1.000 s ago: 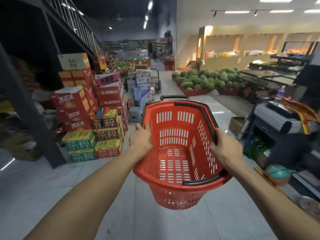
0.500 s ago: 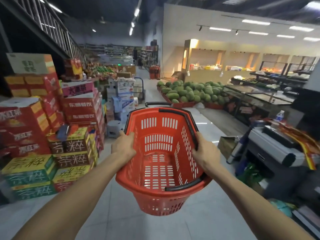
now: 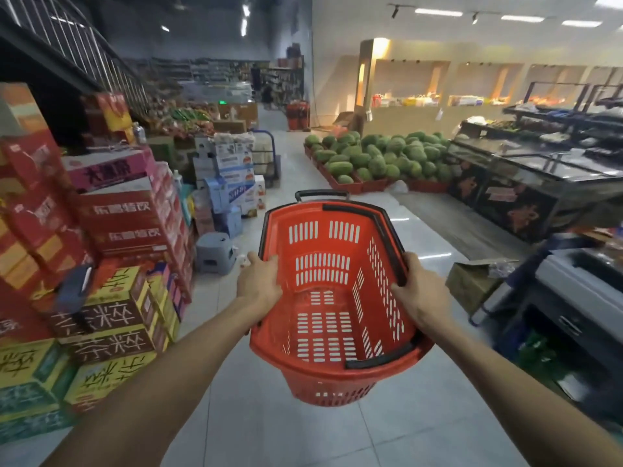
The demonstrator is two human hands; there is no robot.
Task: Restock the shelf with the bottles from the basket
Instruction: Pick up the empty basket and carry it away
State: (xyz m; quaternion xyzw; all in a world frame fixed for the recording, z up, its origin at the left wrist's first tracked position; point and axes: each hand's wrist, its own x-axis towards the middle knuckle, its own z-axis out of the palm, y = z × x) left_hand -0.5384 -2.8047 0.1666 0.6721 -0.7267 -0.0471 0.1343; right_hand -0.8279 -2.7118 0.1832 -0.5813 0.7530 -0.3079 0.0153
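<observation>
I carry a red plastic shopping basket point(image 3: 323, 264) with black handles in front of me, above the tiled floor. Nothing lies inside it; its slotted bottom shows bare. My left hand point(image 3: 258, 283) grips the basket's left rim. My right hand point(image 3: 418, 293) grips the right rim beside the black handle. No bottles are in the basket. Store shelves point(image 3: 209, 74) stand far off at the back of the aisle.
Stacked drink cartons point(image 3: 111, 264) line the left side, with a grey step stool point(image 3: 215, 252) beside them. A watermelon pile point(image 3: 377, 156) sits ahead right. Display counters point(image 3: 526, 183) and a checkout desk point(image 3: 580, 291) fill the right. The tiled aisle point(image 3: 293, 153) runs ahead between them.
I have walked forward with the basket; the carton stacks on the left have drawn nearer and slid left in view. Both hands keep the same grip on the rims.
</observation>
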